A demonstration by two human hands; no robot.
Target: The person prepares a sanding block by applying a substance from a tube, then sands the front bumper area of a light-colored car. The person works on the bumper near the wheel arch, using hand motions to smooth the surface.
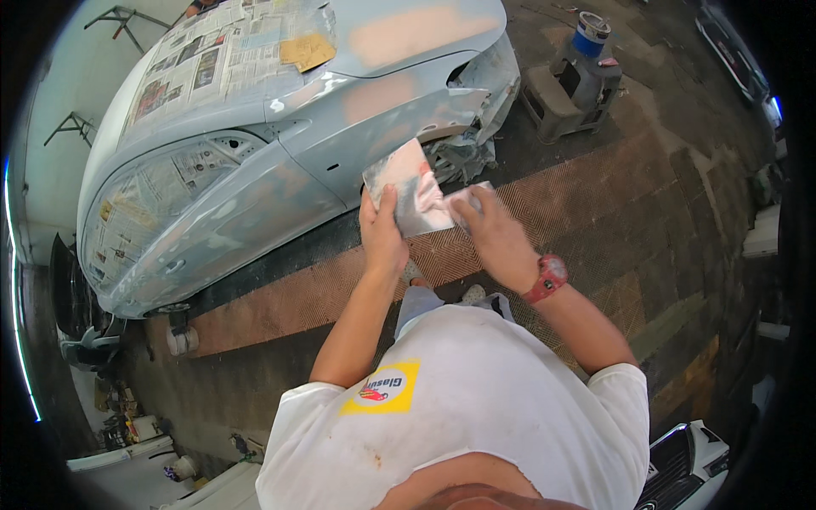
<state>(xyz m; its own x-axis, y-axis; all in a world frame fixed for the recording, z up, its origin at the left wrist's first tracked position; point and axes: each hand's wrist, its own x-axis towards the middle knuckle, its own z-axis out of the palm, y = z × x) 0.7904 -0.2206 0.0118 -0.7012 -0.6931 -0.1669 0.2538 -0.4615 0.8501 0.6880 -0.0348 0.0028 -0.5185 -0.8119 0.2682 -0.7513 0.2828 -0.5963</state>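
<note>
My left hand grips a flat, light-coloured board by its near edge, thumb on top. Pink putty is smeared over the board's right part. Close beside that edge, my right hand is closed on a small, flat, pinkish-white putty spreader; motion blurs it a little. Whether the spreader touches the board I cannot tell. Beyond both hands stands a pale grey-blue car body with pinkish patches on its panels.
Newspaper masks the car's glass, with a yellow-brown sheet lying on it. Crumpled grey sheeting covers the wheel area. At the far right a grey stool bears a blue-banded can. A reddish patterned mat runs alongside the car.
</note>
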